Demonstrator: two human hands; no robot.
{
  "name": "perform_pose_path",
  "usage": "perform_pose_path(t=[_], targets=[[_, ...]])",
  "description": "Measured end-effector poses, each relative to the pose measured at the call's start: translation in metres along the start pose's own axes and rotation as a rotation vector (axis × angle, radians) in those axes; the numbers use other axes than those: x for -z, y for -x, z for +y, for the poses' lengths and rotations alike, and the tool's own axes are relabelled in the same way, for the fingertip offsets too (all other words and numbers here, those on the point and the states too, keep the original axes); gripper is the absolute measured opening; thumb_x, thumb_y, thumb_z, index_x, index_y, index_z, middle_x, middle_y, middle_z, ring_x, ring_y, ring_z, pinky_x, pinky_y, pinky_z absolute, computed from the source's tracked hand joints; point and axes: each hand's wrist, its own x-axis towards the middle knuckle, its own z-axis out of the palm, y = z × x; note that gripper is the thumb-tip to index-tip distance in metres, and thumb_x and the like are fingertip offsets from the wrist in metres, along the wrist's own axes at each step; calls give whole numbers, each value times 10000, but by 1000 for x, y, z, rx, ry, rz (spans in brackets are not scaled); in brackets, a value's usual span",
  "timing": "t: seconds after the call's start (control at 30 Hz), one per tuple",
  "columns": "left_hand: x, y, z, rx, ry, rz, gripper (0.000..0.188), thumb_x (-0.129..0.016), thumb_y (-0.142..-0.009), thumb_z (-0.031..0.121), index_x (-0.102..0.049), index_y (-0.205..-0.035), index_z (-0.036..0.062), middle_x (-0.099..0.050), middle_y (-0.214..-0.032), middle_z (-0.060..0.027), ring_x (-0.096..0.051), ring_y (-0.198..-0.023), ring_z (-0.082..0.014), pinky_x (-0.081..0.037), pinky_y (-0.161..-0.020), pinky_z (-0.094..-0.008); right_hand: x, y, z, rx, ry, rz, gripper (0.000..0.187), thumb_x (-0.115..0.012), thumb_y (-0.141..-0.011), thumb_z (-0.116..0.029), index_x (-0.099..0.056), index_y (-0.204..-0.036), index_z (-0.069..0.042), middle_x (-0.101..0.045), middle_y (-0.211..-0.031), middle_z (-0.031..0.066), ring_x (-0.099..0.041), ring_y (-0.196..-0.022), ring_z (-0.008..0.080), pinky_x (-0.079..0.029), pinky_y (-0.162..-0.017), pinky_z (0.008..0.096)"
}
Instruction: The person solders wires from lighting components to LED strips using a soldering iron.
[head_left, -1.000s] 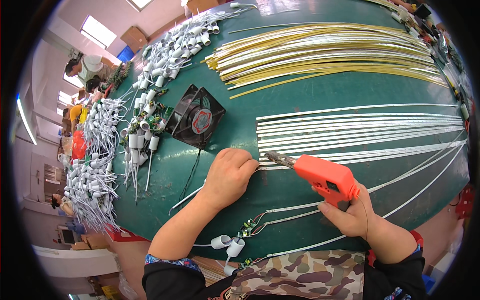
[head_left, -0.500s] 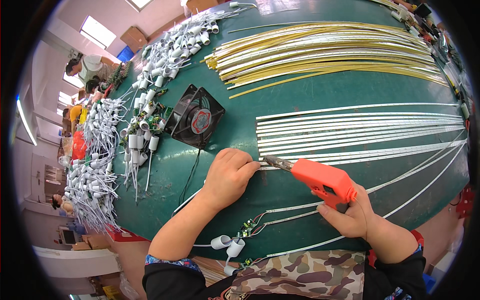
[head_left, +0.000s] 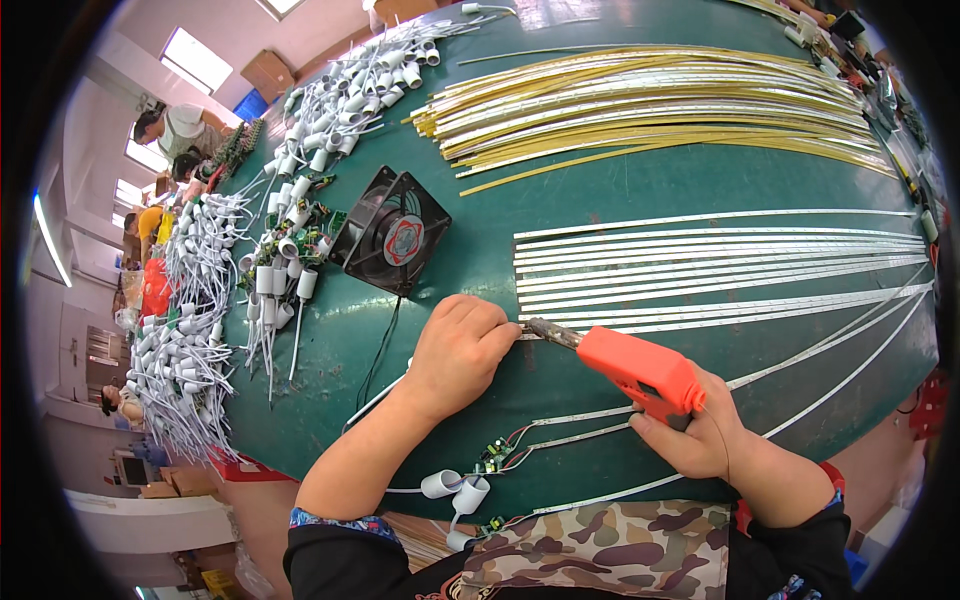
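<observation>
Orange-red plastic fills our right hand [head_left: 695,435]: we grip the iron [head_left: 640,372] by its handle, fingers wrapped round it, the tip [head_left: 556,335] pointing left toward the other hand. Our left hand [head_left: 458,350] is curled just past that tip, thumb and forefinger brought together by the left ends of the white strips [head_left: 720,258]; whether they pinch a wire or a strip, we cannot tell. Since a second ago the iron has dropped a little toward us while our left hand has hardly shifted, so we judge that the tip now works at the nearest strip's end, right beside the left fingertips. The other strips in that row lie beyond the iron, stretching rightward over the green surface [head_left: 600,192].

Loose strips [head_left: 588,414] pass beneath our right hand and forearm, in the way of that arm. Their boards [head_left: 495,456] and sockets [head_left: 472,494] sit nearer to us, between the forearms. Beyond our left hand stands the black fan [head_left: 392,235], its cord [head_left: 383,345] trailing down beside the wrist and crowding that side. Farther beyond both hands is the yellow bundle [head_left: 650,110]; well left of our left hand spreads a white heap [head_left: 185,365], with co-workers [head_left: 185,135] past it.
</observation>
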Motion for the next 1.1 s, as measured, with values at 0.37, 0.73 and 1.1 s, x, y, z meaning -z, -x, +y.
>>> perform_pose_path(t=[0.37, 0.73, 1.1], targets=[[-2, -1, -3, -6, 3, 3, 215, -670, -689, 5, -674, -894, 70, -610, -861, -44, -617, -848, -259, -481, -811, -413, 12, -1, -7, -134, -156, 40, 467, -720, -819, -90, -554, -1241, 23, -657, -916, 96, -621, -789, 187, -499, -754, 310], [13, 1, 11, 57, 61, 68, 192, -660, -728, 13, -679, -914, 56, -629, -894, -76, -622, -887, -294, -487, -885, -428, 11, 3, -9, -212, -260, 59, 458, -609, -800, -8, -559, -1252, 44, -665, -955, 67, -610, -809, 96, -490, -714, 271], [99, 94, -154, 638, -573, 298, 293, -664, -730, 42, -611, -1018, 50, -609, -1034, -145, -604, -970, -348, -486, -796, -473, 4, -3, -12, -132, -360, 293, 434, -641, -788, -44, -587, -1208, 49, -678, -983, 100, -565, -711, 93, -470, -659, 276]])
